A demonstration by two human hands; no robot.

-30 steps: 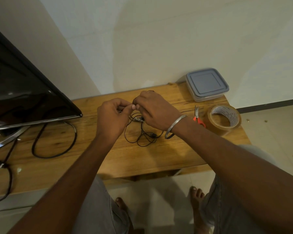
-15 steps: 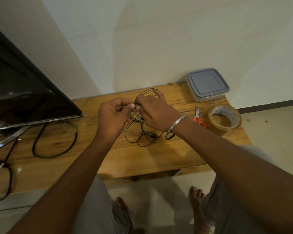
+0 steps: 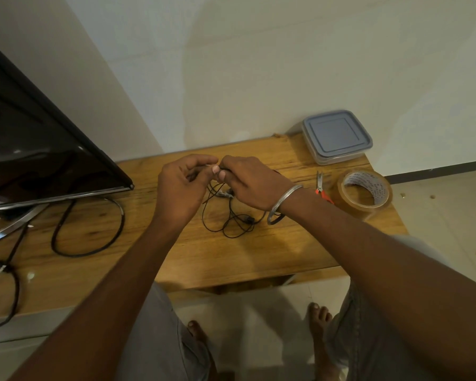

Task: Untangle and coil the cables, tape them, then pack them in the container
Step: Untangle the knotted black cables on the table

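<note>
A thin black earphone cable [image 3: 232, 221] lies in a loose tangle on the wooden table [image 3: 259, 257], with its upper part lifted into my hands. My left hand [image 3: 180, 188] pinches the cable between thumb and fingers. My right hand [image 3: 249, 182], with a metal bangle on the wrist, pinches the same cable right beside it; the thumbs nearly touch. A lidded grey plastic container [image 3: 337, 136] stands at the table's back right corner. A roll of clear brown tape [image 3: 364, 192] lies near the right edge, with small red-handled scissors [image 3: 321, 187] to its left.
A black TV screen [image 3: 33, 144] on a metal stand fills the left side. A thick black power cable [image 3: 88, 229] loops on the table beneath it. The wall runs close behind the table. My bare feet [image 3: 318, 320] stand on the tiled floor below.
The cable loop raised above my right hand half a second ago is no longer visible. Both hands have stayed together over the tangle, fingers shifting on the cable.
</note>
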